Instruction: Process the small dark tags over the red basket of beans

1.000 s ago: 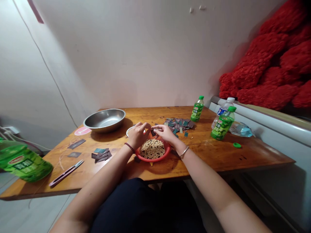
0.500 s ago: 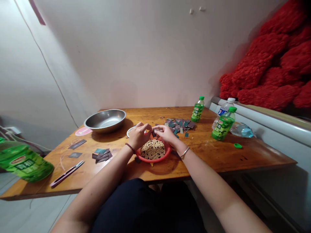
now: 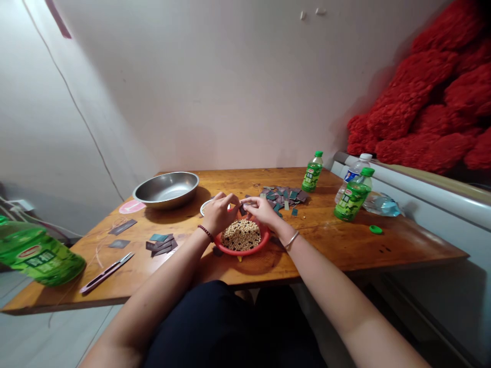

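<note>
A red plastic basket (image 3: 264, 240) stands near the table's front edge, with pale and dark beads (image 3: 241, 235) in it. Over its far rim, my left hand (image 3: 219, 212) and my right hand (image 3: 261, 210) meet at the fingertips. Between them is a small dark piece (image 3: 242, 209), which both hands pinch. Behind my left hand a white bowl (image 3: 203, 207) is partly hidden. Beyond my right hand lies a loose pile of dark and green rectangular pieces (image 3: 286, 197). A smaller stack of such pieces (image 3: 163, 246) lies left of the basket.
A steel basin (image 3: 166, 190) stands at the back left of the wooden table (image 3: 230, 179). Pink-handled snips (image 3: 106, 273) and a large green bottle (image 3: 42, 255) are at the left. Green bottles (image 3: 353, 197) and a green cap (image 3: 376, 230) are at the right.
</note>
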The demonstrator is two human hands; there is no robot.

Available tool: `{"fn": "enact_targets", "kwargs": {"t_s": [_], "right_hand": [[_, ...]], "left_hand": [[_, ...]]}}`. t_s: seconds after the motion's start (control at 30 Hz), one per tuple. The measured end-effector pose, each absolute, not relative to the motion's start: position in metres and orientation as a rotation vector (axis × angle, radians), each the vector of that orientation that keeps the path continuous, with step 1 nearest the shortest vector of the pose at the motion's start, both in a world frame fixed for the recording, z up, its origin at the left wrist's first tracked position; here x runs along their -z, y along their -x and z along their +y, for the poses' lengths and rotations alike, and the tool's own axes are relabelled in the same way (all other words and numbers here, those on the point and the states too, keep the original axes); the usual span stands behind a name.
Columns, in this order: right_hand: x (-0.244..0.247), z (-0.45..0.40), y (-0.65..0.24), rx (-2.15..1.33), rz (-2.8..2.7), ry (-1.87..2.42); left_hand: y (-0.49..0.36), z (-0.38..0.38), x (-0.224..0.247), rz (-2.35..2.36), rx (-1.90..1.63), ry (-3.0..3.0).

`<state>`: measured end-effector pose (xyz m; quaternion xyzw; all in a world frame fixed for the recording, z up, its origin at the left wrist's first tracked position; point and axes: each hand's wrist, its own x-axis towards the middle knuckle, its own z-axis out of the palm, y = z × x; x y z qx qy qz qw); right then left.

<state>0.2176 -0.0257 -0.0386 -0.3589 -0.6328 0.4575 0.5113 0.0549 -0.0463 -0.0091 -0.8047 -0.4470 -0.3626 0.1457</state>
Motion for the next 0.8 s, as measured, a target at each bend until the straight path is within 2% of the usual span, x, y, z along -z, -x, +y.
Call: {"fn": "enact_targets", "kwargs": {"t_s": [0.8], "right_hand": [[0.0342,-0.0309,-0.2158,-1.099,-1.444,0.900]], "left_hand": [[-0.0544,-0.0463,0.0094,-1.263,1.059,2.371]]}}
